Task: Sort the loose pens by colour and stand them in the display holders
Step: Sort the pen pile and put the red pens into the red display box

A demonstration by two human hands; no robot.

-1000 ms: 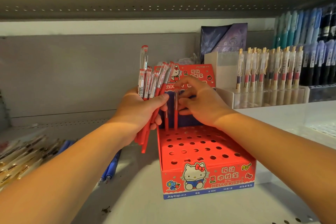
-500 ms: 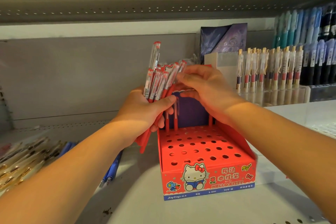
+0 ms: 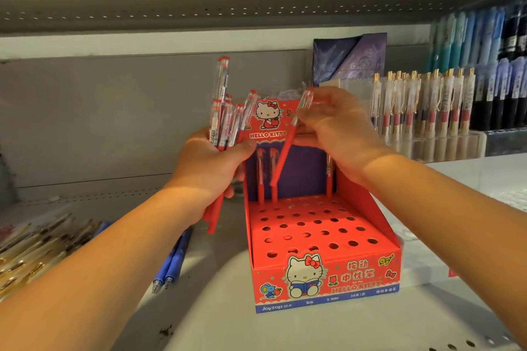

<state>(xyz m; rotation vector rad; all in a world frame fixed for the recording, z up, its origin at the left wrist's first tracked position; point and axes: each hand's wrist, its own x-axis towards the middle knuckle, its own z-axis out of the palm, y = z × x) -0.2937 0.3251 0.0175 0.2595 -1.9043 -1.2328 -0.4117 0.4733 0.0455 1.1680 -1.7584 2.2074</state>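
The left hand (image 3: 211,162) has its grip closed around a bundle of red pens (image 3: 225,122), held upright just left of the red display holder (image 3: 368,273). I cannot count the pens in the bundle, because their clear caps overlap and the fingers cover the middle of them. One pen stands higher than the others, and the red lower ends come out under the hand.

The right hand (image 3: 339,134) pinches a single red pen (image 3: 287,145) at its clear upper part. This pen is tilted, with its lower end down at the back row of the holder, just beside two standing red pens (image 3: 260,179). Whether its tip is already in a hole is hard to tell. A third pen (image 3: 329,179) stands further right in the same row, but the right wrist hides most of it. The right hand also covers one side of the holder's header card (image 3: 268,117).

On the shelf (image 3: 199,316), two blue pens (image 3: 174,262) lie flat, their upper ends hidden behind the left forearm. At the far left, loose pens with gold clips (image 3: 37,248) are blurred and cut off by the picture edge. At the right, a row of upright pens (image 3: 422,105) stands in a clear holder. Behind them, dark and blue pens (image 3: 499,51) are too dim to make out and are cut off at the edge.
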